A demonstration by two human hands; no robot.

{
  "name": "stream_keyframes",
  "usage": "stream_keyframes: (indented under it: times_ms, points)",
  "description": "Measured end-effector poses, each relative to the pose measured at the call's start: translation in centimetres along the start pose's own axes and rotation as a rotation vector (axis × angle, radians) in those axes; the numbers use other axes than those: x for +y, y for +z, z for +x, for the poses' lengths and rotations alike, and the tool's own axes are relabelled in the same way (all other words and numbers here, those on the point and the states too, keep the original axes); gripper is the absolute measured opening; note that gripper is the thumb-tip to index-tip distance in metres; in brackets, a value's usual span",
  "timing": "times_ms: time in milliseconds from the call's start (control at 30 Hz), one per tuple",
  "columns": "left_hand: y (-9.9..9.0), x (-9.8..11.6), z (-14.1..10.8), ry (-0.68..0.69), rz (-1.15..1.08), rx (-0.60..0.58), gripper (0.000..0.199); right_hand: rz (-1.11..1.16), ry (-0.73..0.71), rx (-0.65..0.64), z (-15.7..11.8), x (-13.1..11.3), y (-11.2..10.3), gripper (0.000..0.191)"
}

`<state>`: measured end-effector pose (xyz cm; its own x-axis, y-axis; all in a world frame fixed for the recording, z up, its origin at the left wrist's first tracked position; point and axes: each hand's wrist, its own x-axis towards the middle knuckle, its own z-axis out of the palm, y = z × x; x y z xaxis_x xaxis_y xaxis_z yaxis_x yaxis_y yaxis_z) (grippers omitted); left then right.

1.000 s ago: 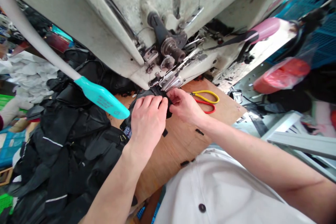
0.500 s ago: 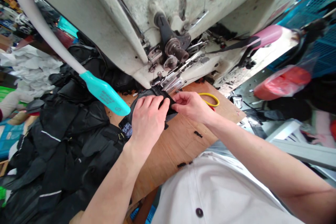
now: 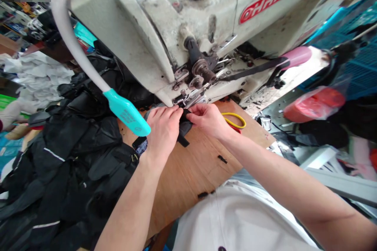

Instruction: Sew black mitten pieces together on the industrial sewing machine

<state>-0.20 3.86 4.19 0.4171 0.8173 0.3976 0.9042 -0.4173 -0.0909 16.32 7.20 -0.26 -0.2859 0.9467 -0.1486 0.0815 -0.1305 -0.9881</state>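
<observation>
Both hands have slid up toward the machine, taking the black fabric (image 3: pixel 185 126) with them, and the view has tipped a bit. Fabric now sits right at the presser foot (image 3: pixel 189 100), middle of the frame; can't tell if it's under it. Left hand (image 3: pixel 163 131) lies over the fabric, fingers together and curled down, gripping it. Right hand (image 3: pixel 206 119) pinches the fabric's edge between thumb and fingers, just beside the left. A black strap (image 3: pixel 183 141) hangs off the fabric onto the plywood table (image 3: pixel 188 180). Snips (image 3: pixel 234 120) lie just right of the right hand, yellow handle showing. Black garments (image 3: pixel 67 164) are heaped at lower left, touching the table. Teal handle (image 3: pixel 126 117) sits just above the left hand.
</observation>
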Motion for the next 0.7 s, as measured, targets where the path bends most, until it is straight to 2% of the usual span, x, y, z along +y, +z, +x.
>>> stream_keyframes:
  times_ms: [200, 700]
  points:
    - [0.52, -0.96, 0.28, -0.064, -0.004, 0.001, 0.024, -0.089, 0.006, 0.098, 0.14, -0.02, 0.56, 0.017]
    - [0.16, -1.06, 0.54, -0.08, -0.018, -0.025, 0.025, -0.059, 0.028, 0.071, 0.19, -0.21, 0.57, 0.014]
